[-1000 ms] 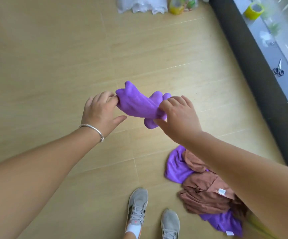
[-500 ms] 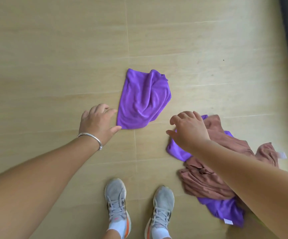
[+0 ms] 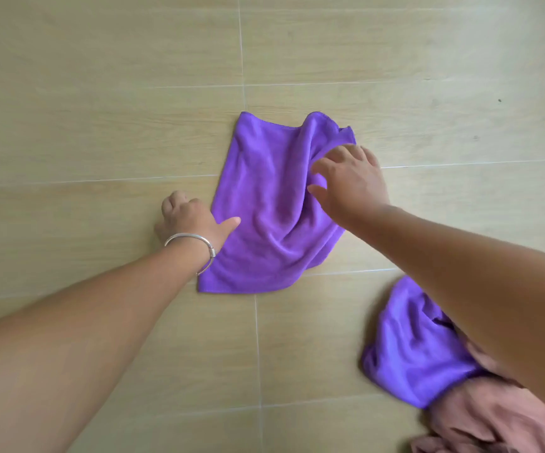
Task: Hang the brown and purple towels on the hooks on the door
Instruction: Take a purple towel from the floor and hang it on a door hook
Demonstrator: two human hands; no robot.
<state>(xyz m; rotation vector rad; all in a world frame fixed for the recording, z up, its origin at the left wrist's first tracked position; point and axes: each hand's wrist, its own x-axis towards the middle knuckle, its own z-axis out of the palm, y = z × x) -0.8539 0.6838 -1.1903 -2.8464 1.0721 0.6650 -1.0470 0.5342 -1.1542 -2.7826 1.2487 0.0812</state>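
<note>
Tiled floor (image 3: 101, 93), purple towel (image 3: 264, 207), hands beside

Indoor room, likely a home; wood-look tiled floor (image 3: 101, 93), towels (image 3: 264, 207) strewn

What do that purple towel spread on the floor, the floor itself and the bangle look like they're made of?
Purple towel: soft, matte, fine-napped cloth, probably microfibre; it lies in limp folds with a stitched hem.
Floor: wood-grain pattern but thin pale grout lines, so likely printed tile with a low sheen.
Bangle: silvery, shiny metal, with a wound coil at one side.
</note>
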